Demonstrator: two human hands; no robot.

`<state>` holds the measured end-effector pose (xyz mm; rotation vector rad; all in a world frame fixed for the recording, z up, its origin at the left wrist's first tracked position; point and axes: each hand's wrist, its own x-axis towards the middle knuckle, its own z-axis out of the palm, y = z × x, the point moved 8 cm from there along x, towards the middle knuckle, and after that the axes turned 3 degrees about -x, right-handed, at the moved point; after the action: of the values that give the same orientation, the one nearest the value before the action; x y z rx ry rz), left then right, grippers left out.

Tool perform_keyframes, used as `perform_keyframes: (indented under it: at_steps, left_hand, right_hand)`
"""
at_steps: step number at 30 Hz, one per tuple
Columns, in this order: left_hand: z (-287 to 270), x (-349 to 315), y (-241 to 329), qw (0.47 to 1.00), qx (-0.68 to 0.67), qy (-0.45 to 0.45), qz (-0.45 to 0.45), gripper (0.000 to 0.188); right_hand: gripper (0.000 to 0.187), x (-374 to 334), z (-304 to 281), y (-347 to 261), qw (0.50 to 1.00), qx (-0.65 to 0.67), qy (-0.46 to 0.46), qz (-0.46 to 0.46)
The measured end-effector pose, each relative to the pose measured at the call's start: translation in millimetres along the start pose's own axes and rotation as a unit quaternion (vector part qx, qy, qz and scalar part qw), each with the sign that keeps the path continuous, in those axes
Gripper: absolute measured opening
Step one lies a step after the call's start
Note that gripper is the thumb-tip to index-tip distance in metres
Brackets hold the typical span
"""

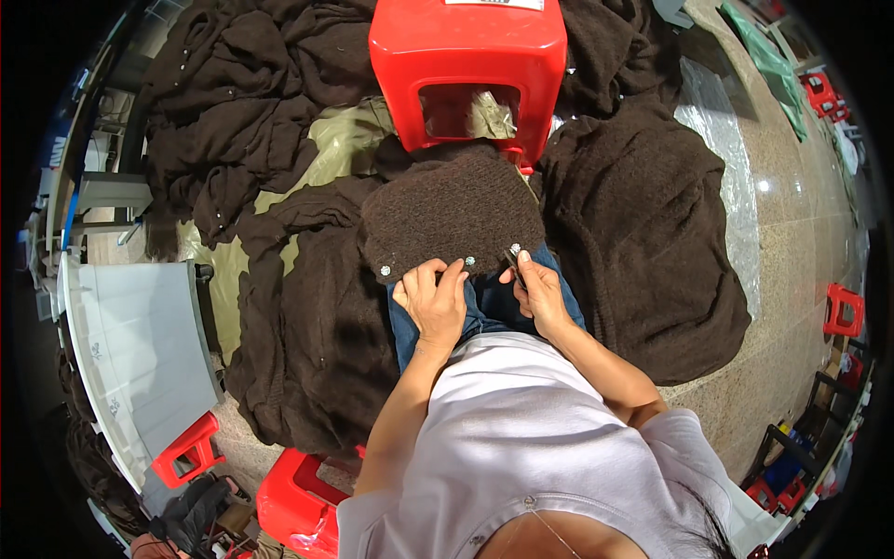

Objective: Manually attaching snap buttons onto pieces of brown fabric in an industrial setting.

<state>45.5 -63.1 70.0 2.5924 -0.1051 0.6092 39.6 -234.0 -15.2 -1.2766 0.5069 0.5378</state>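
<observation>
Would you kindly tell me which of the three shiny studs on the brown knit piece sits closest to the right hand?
It is the rightmost stud, next to the right hand; the middle stud and leftmost stud lie nearer the left hand.

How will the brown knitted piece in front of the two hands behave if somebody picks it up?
The brown knitted piece will probably feel floppy: the similar brown knitwear on the right lies in loose folds. Its fuzzy, textured surface suggests it should not be very slippery. It seems unlikely to roll, as it lies spread out.
</observation>
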Motion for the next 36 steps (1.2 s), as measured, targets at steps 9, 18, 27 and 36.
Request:
perform_keyframes:
  at_steps: [9, 18, 27, 36]
  left_hand:
    - [8, -2, -2, 1.000, 0.004, -0.013, -0.003, 0.011]
    - [12, 1, -1, 0.999, 0.012, -0.033, 0.007, 0.019]
    - [13, 2, 0, 1.000, 0.005, -0.029, -0.001, 0.012]
    - [35, -20, -18, 0.864, -0.407, -0.117, -0.272, 0.004]
  right_hand:
    - [0.057, -2, 0, -1, 1.000, -0.006, 0.003, -0.005]
    - [0.054, -3, 12, -4, 0.999, -0.012, -0.032, -0.014]
    - [0.054, -3, 7, -3, 1.000, 0.007, -0.023, -0.016]
    - [0.049, -5, 30, -7, 0.988, -0.121, -0.094, -0.034]
